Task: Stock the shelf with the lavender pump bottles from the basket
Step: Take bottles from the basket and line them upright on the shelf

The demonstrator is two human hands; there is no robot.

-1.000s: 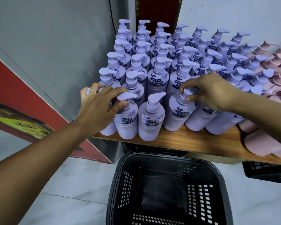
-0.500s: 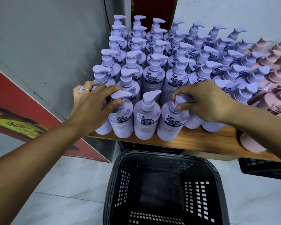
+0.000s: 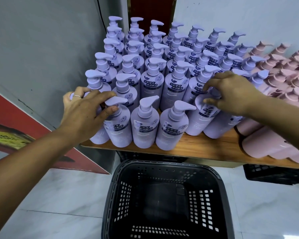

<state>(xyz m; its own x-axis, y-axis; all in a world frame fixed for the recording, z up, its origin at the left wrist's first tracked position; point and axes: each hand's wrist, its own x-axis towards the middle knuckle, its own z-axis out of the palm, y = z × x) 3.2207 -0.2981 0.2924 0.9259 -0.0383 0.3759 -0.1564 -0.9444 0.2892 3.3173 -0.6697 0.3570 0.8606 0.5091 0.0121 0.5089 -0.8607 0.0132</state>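
Note:
Several rows of lavender pump bottles [image 3: 145, 121] stand upright on the wooden shelf [image 3: 205, 147]. My left hand [image 3: 85, 116] grips the top of the front-left bottle [image 3: 98, 137], hiding its pump. Its thumb touches the neck of the second front bottle [image 3: 119, 126]. My right hand [image 3: 231, 94] pinches the pump head of a front-row bottle [image 3: 204, 118] further right. Two front bottles stand free between my hands. The black perforated basket [image 3: 162, 169] sits on the floor below the shelf, with no bottles visible inside.
Pink pump bottles [image 3: 274, 144] fill the shelf to the right of the lavender ones. A grey wall panel [image 3: 41, 49] borders the shelf on the left. A black crate [image 3: 274, 175] sits under the shelf at right. The floor is pale tile [image 3: 59, 204].
My right hand has let go of the fourth front bottle's pump and moved to the pump of the bottle to its right. My left hand stays on the front-left bottle.

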